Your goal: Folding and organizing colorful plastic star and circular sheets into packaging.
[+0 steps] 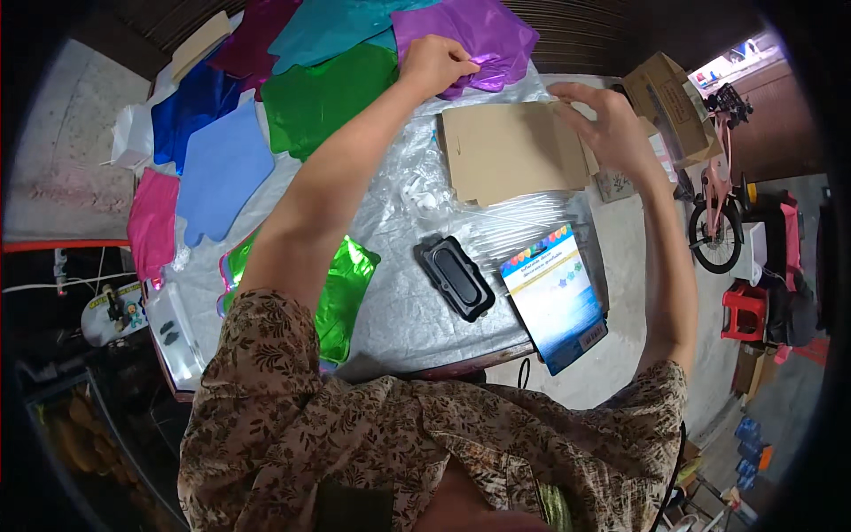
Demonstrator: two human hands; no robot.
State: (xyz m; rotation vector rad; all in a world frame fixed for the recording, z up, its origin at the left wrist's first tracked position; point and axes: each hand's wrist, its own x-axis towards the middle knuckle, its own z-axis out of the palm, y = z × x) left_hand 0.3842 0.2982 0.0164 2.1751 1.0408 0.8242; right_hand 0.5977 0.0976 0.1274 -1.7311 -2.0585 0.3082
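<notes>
At the far edge of the table [412, 324], which is covered with a wrinkled silver sheet, the left hand [434, 66] reaches over a shiny purple foil piece [496, 31], its thumb and fingertips pinching the foil near its gathered near edge. The right hand [612, 129] is apart from it to the right, thumb and forefinger spread with a gap between them, beside the right end of a flat brown cardboard piece [514, 151]; whether it touches the cardboard I cannot tell. Left of the purple foil lie a teal foil piece [324, 35] and a dark magenta one [257, 40], with a dark green foil piece [328, 106] in front of them. Farther left come a deep blue foil piece [182, 120], a matte light blue piece [226, 168] and a bright pink one [152, 217]. Crumpled clear plastic wrapping [412, 177] sits just left of the cardboard, and a bundle of thin white sticks [523, 217] lies on its near side. Closer to the person are a black oblong plastic case [456, 277], tilted at an angle, a blue-and-white printed packet [554, 297] jutting past the near edge, and a bright green foil piece [350, 288] partly hidden by the left arm.
</notes>
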